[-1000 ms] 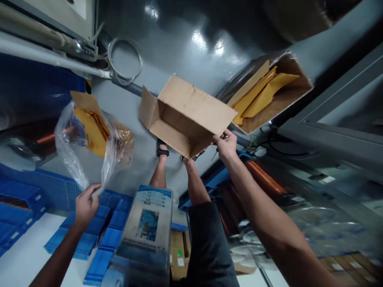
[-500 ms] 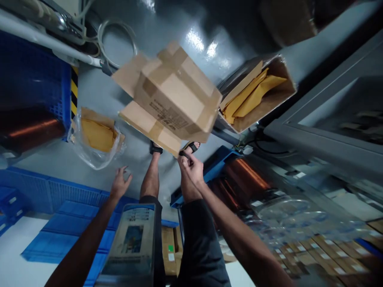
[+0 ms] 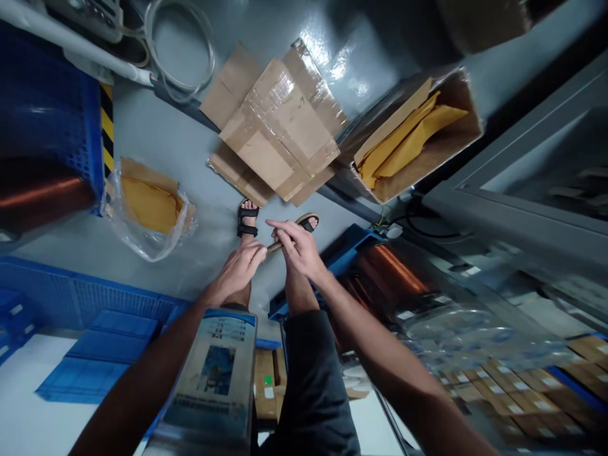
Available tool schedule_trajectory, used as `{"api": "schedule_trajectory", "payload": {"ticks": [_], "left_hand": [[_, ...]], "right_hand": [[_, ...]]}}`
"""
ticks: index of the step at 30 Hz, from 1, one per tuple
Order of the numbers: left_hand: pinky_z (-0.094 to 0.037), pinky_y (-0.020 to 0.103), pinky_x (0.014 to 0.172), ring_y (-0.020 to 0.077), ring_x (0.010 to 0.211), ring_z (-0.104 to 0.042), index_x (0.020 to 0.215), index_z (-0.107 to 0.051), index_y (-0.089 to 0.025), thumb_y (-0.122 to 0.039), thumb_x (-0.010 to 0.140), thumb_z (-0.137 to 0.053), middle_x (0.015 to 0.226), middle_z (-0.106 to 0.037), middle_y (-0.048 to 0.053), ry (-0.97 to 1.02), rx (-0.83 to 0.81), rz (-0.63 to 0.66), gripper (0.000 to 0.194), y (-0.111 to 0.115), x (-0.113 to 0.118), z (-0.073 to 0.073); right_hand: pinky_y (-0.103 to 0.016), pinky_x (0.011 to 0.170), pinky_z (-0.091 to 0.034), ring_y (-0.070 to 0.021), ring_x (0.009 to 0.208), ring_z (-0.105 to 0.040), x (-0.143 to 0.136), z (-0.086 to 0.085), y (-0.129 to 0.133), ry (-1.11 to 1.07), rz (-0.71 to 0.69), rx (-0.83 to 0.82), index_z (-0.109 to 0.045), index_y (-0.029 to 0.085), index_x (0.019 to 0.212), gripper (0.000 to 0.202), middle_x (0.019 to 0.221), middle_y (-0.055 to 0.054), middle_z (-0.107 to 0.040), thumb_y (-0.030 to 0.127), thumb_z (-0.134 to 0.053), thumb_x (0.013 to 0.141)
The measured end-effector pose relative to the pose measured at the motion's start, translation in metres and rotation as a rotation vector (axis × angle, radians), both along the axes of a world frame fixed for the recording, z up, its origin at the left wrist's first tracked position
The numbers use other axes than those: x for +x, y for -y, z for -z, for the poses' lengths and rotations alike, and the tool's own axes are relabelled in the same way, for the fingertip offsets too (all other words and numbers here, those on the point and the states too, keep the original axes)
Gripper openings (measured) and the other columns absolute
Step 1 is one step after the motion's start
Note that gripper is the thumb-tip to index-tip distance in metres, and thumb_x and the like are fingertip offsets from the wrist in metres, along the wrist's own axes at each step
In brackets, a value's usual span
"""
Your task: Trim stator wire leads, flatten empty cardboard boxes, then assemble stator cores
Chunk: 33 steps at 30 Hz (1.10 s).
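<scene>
My left hand (image 3: pixel 241 265) and my right hand (image 3: pixel 297 247) are close together above my feet. Between them runs a short, thin, dark brown object (image 3: pixel 274 246), with the fingers of each hand closed on one end of it. What exactly it is cannot be made out. Just beyond the hands, a brown cardboard box (image 3: pixel 280 130) rests on the floor with its taped side up and its flaps spread outward. Neither hand touches the box.
An open carton (image 3: pixel 468 120) of yellow envelopes stands to the right of the box. At the left lies a plastic-lined box (image 3: pixel 154 202) with yellow paper. Copper-coloured spools (image 3: pixel 396 269) and a blue pallet edge (image 3: pixel 349 250) are at right, a coiled hose (image 3: pixel 209 50) at upper left.
The cardboard box has left my right hand and turned over onto the floor. My left hand has come in from the left and closed on the thin object beside my right hand.
</scene>
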<state>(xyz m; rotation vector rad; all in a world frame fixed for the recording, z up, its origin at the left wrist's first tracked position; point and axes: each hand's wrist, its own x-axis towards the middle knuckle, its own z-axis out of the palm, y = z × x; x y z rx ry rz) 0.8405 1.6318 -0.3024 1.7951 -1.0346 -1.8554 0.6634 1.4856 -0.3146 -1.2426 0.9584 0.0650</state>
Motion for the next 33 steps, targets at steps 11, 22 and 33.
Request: {"api": "schedule_trajectory", "payload": {"ticks": [11, 22, 33], "left_hand": [[-0.027, 0.07, 0.158, 0.0464, 0.196, -0.022, 0.199, -0.044, -0.017, -0.031, 0.114, -0.074, 0.211, -0.023, 0.018, 0.602, -0.075, 0.405, 0.091, 0.15, 0.1, 0.15], [-0.045, 0.068, 0.15, 0.0401, 0.2, -0.005, 0.205, -0.034, -0.031, -0.024, 0.113, -0.084, 0.215, -0.003, 0.006, 0.653, 0.092, 0.565, 0.105, 0.175, 0.08, 0.162], [-0.017, 0.07, 0.162, 0.0379, 0.201, -0.002, 0.205, -0.034, -0.034, -0.022, 0.116, -0.062, 0.214, -0.007, 0.003, 0.614, 0.122, 0.492, 0.095, 0.176, 0.069, 0.173]], "right_hand": [[-0.055, 0.121, -0.064, -0.0401, 0.131, -0.087, 0.048, 0.056, 0.125, -0.559, -0.649, -0.477, -0.049, 0.017, 0.19, 0.06, 0.138, -0.02, -0.087, 0.037, -0.037, 0.135], [-0.052, 0.126, -0.06, -0.0384, 0.148, -0.078, 0.178, 0.124, 0.185, -0.622, -0.668, -0.595, -0.052, 0.025, 0.191, 0.065, 0.168, -0.019, -0.079, 0.036, -0.027, 0.132], [-0.057, 0.132, -0.058, -0.0403, 0.161, -0.072, 0.194, 0.123, 0.18, -0.795, -0.822, -0.61, -0.041, 0.018, 0.199, 0.067, 0.173, -0.032, -0.072, 0.029, -0.032, 0.133]]}}
